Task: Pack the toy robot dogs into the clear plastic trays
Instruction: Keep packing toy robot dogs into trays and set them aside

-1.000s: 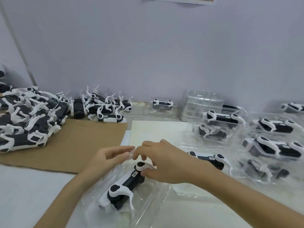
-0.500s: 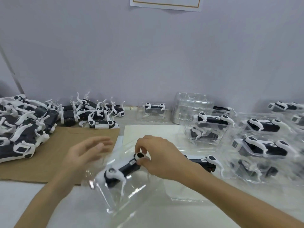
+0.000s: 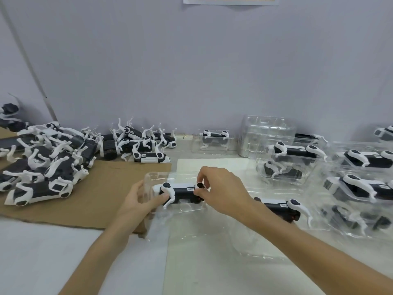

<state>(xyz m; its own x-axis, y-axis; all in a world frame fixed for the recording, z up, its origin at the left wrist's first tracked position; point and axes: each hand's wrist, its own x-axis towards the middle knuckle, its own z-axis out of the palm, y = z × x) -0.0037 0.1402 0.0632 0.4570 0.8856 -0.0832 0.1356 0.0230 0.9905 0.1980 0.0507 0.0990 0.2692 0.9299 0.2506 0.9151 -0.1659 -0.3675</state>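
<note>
Tray (image 3: 157,175) edge in left grip (image 3: 136,201) | right grip (image 3: 223,192) pinches dog (image 3: 182,191) | packed trays (image 3: 319,165) right

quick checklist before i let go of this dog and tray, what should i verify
1. Left hand grips the clear tray at its left end: ok.
2. Right hand pinches the toy dog at its rear end: ok.
3. Dog fully seated in the tray's cavity: cannot tell, the clear plastic hides the fit.
4. Dog's legs tucked inside the tray: cannot tell.
5. Stack of empty trays ready at the back: ok.
6. Pile of unpacked dogs on the cardboard: ok.
</note>
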